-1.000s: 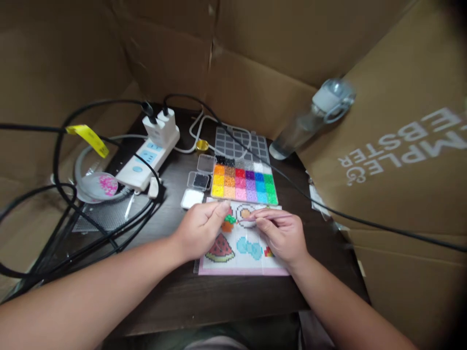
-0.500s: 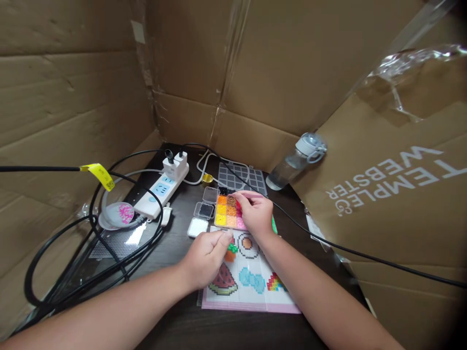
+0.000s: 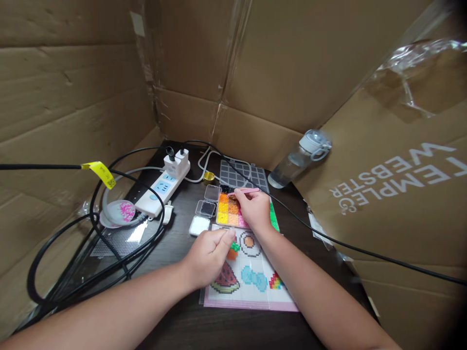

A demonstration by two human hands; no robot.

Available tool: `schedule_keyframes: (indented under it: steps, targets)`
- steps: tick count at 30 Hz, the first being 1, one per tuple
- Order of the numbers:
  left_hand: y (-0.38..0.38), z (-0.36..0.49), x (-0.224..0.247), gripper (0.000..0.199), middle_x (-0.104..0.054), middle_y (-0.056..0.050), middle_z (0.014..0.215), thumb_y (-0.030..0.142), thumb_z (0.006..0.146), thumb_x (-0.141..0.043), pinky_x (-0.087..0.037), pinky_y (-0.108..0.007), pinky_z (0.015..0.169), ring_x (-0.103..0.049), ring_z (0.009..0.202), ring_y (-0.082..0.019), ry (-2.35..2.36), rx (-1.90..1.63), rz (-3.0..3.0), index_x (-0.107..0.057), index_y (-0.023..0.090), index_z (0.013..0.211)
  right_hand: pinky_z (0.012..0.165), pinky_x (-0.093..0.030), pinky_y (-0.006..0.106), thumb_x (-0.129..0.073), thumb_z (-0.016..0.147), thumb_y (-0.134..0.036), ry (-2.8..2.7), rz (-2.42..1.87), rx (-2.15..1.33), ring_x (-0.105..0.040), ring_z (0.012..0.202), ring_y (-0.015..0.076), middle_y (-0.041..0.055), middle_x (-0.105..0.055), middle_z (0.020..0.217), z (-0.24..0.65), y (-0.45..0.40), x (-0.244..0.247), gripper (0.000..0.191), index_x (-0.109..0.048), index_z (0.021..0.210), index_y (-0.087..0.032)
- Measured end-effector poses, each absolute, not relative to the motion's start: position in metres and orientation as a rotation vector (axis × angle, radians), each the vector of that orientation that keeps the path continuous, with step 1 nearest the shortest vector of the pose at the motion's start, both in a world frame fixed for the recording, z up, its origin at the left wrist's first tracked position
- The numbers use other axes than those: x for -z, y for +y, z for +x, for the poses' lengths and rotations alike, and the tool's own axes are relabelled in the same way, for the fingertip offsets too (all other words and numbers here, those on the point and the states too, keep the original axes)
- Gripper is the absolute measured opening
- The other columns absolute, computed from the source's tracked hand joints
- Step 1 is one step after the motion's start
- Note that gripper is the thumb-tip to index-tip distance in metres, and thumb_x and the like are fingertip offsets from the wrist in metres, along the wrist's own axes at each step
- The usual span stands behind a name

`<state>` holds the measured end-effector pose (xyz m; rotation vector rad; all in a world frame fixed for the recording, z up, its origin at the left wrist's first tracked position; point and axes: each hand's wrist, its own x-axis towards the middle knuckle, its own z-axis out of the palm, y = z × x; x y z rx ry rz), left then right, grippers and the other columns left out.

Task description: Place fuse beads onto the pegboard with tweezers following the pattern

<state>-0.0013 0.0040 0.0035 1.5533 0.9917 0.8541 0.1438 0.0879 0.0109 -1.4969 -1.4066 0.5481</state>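
My right hand [image 3: 256, 211] is over the divided box of small coloured beads [image 3: 222, 208], closed on pink tweezers [image 3: 249, 191]. The tip of the tweezers points left, at the upper compartments near the orange and brown beads; whether a bead is in it is too small to see. Just below the box, my left hand [image 3: 208, 255] is closed, thumb against the curled fingers, above the left part of the pattern sheet [image 3: 257, 299]. Anything in that pinch is hidden. Watermelon, egg, bow and rainbow pictures show on the sheet, under a clear gridded layer.
Small cases of white beads [image 3: 199, 225] and black beads [image 3: 207, 209] stand left of the box. A grey gridded tray [image 3: 237, 174] and a water bottle [image 3: 294, 163] are behind. On the left lie a power strip [image 3: 162, 187], looped black cables [image 3: 93, 214] and a dish with pink beads [image 3: 126, 211].
The tweezers in my right hand have turned, and their tip now reaches left over the upper compartments. My left hand has kept its pose. The whole view has shifted slightly.
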Motion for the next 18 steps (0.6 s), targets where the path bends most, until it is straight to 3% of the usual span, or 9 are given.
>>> schedule_keyframes:
  steps: [13, 18]
  targets:
    - [0.004, -0.003, -0.004, 0.048, -0.054, -0.001, 0.06, 0.043, 0.093, -0.033, -0.039, -0.025, 0.058, -0.049, 0.06, -0.014, 0.979, -0.844, 1.549, -0.057, 0.014, 0.064, 0.069, -0.054, 0.03, -0.065, 0.075, -0.031, -1.498, -1.504, -0.628, -0.068, 0.076, 0.0208, 0.0065, -0.073, 0.081, 0.167, 0.031, -0.029, 0.017, -0.074, 0.07, -0.019]
    - [0.004, -0.003, -0.002, 0.047, -0.046, 0.001, 0.057, 0.043, 0.092, -0.034, -0.036, -0.024, 0.055, -0.044, 0.056, -0.012, 0.983, -0.859, 1.575, -0.051, 0.016, 0.059, 0.075, -0.056, 0.032, -0.066, 0.076, -0.026, -1.616, -1.456, -0.738, -0.069, 0.079, 0.0205, 0.0053, -0.074, 0.081, 0.188, -0.019, -0.024, 0.01, -0.075, 0.073, -0.021]
